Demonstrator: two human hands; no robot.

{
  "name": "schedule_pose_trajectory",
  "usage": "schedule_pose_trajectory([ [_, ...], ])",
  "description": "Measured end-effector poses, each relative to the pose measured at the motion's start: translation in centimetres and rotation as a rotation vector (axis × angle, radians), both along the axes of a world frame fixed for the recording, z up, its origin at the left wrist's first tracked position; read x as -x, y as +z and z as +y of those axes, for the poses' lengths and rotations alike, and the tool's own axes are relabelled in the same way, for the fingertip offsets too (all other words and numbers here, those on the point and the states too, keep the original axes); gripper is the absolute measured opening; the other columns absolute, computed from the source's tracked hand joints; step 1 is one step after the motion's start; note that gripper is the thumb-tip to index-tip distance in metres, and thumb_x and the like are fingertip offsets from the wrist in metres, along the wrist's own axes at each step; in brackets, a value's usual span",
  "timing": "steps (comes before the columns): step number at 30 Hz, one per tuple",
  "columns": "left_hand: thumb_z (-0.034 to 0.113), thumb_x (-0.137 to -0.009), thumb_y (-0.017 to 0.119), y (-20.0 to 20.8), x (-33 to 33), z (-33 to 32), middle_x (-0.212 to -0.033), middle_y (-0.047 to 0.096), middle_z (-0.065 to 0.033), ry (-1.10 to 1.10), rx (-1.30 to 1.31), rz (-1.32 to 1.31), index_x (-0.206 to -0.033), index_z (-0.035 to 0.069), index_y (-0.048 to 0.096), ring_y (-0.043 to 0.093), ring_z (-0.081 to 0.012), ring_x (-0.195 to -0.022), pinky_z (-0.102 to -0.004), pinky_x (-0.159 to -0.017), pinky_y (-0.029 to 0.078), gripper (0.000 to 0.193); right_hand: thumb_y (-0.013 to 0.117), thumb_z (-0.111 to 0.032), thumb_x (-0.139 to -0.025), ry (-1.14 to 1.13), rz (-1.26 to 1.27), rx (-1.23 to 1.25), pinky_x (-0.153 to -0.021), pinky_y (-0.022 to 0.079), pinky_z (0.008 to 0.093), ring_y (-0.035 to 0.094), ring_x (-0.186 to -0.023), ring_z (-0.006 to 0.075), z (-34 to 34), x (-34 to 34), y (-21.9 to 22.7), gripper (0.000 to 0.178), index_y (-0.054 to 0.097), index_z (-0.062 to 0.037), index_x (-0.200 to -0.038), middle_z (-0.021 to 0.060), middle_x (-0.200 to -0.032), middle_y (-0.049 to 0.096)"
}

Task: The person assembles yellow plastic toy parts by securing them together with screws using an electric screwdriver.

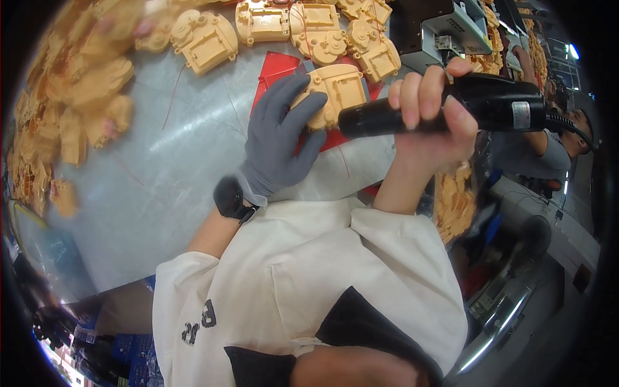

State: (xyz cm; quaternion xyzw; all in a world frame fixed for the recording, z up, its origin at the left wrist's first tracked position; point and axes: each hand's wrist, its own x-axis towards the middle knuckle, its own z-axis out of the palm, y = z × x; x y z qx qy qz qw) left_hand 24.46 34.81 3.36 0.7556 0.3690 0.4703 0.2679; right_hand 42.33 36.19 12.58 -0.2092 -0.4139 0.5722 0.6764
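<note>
My left hand (277,132), in a grey glove, curls its fingers over the left side of a beige plastic housing (345,88). This housing has a rectangular recess and rests on a red piece (274,67) on the table. My bare right hand (429,106) wraps round a black corded electric screwdriver (500,103). The tool lies almost level, its front end pointing left at the housing's lower right edge. Its bit cannot be made out, nor whether it touches the housing. A thin red wire (343,161) hangs below the housing.
Several similar beige housings (205,44) lie along the table's far side, some trailing red wires. A large heap of beige parts (84,103) covers the left side of the metal table (174,193). A dark machine (451,32) stands at the far right; another person (548,151) is beyond it.
</note>
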Motion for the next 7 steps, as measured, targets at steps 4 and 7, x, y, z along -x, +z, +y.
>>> schedule_pose_trajectory([
  [4, 0.007, -0.066, 0.064, -0.19, 0.10, -0.05, -0.121, 0.046, -0.0194, 0.008, -0.006, -0.011, -0.117, 0.008, 0.051, 0.047, -0.0392, -0.111, -0.0441, -0.091, 0.040, 0.052, 0.043, -0.009, -0.075, 0.010, 0.016, 0.012, -0.064, 0.042, 0.0352, 0.047, -0.055, 0.0186, 0.11, 0.14, -0.11, 0.045, 0.043, -0.0068, -0.120, 0.0061, -0.066, 0.046],
  [7, 0.008, -0.067, 0.064, -0.16, 0.19, -0.13, -0.121, 0.046, -0.0194, 0.001, 0.016, -0.021, -0.117, 0.009, 0.051, 0.047, -0.0395, -0.111, -0.0441, -0.092, 0.039, 0.052, 0.043, -0.010, -0.076, 0.041, 0.018, -0.015, -0.064, 0.042, 0.0355, 0.047, -0.054, 0.0194, 0.18, 0.12, -0.07, 0.045, 0.042, -0.0065, -0.121, 0.0068, -0.067, 0.047],
])
